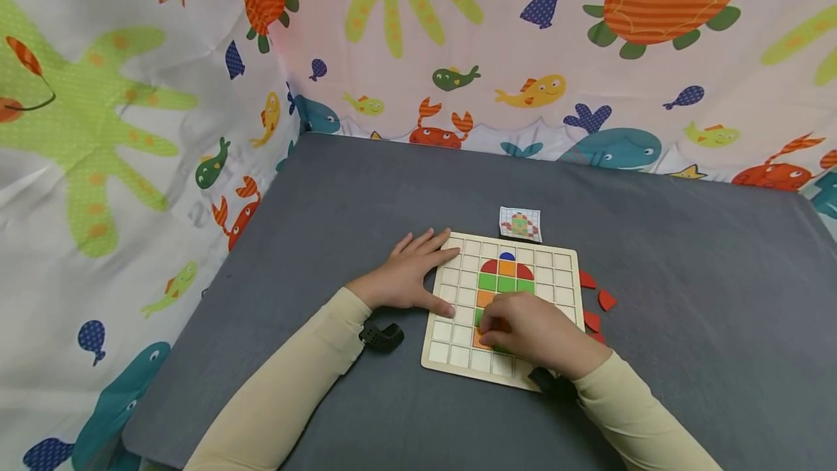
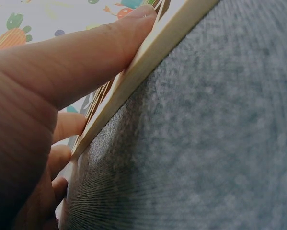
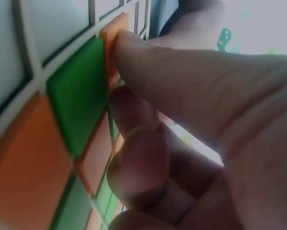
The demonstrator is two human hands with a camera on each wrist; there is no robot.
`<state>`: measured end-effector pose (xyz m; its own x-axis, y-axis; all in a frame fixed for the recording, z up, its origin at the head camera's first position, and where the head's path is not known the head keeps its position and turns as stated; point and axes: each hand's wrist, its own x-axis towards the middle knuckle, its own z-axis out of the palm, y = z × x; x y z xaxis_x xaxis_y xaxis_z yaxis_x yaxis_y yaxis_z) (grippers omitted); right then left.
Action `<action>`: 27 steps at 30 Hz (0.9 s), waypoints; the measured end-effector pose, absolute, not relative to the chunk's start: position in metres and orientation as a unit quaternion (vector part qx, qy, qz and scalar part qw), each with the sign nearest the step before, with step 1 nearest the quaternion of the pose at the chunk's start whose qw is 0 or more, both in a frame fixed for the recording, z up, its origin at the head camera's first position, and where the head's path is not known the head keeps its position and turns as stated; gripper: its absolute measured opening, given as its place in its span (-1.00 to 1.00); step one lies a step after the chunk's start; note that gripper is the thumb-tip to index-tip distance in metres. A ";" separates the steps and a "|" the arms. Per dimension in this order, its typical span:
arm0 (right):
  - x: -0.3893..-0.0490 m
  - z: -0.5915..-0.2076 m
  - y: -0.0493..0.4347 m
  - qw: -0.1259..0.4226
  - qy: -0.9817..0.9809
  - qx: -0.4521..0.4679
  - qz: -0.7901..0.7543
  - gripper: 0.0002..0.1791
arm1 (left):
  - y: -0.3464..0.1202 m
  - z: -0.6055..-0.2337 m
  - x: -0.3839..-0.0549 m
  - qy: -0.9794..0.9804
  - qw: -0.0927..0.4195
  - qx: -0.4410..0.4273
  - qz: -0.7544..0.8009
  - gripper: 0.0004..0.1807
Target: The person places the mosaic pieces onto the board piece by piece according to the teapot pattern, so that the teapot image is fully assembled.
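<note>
A wooden grid board [image 1: 460,355] lies on the table with colored tiles set in its cells: green tiles [image 1: 506,284], orange tiles [image 1: 506,268], red curved tiles [image 1: 490,266] and a blue half-round tile [image 1: 506,256]. My left hand [image 1: 408,275] rests with spread fingers on the board's left edge; its thumb [image 2: 100,52] lies over the rim in the left wrist view. Above the pattern's lower part, my right hand [image 1: 530,329] has bent fingers and pinches at an orange tile [image 3: 115,36] in the lower left of the pattern. A green tile [image 3: 81,91] sits beside it. The palm hides several cells.
Several red curved tiles [image 1: 607,301] lie along the board's right side, some partly behind the right hand. A small pattern card [image 1: 520,222] stands behind the board. The grey tabletop [image 1: 366,187] meets a printed cloth [image 1: 392,78] at the back and left.
</note>
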<state>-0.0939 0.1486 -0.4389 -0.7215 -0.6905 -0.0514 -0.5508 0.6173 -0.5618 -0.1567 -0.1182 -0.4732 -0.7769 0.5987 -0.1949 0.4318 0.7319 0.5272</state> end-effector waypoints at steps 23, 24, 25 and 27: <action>-0.104 -0.426 0.268 0.199 0.940 -0.151 -0.234 -0.79 | -0.120 -0.477 -0.157 0.913 0.180 0.281 0.233 0.24; -0.104 -0.427 0.269 0.210 0.938 -0.145 -0.233 -0.78 | -0.119 -0.477 -0.157 0.913 0.180 0.281 0.233 0.24; -0.105 -0.427 0.270 0.218 0.937 -0.142 -0.232 -0.77 | -0.119 -0.476 -0.157 0.914 0.181 0.280 0.231 0.24; -0.105 -0.428 0.271 0.225 0.937 -0.138 -0.231 -0.74 | -0.118 -0.475 -0.157 0.914 0.181 0.280 0.231 0.24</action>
<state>-0.1052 0.2712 -0.4280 -0.8608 -0.3628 -0.3570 -0.1555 0.8553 -0.4943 -0.1568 -0.1181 -0.4754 -0.7777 0.5956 -0.2011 0.4284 0.7363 0.5237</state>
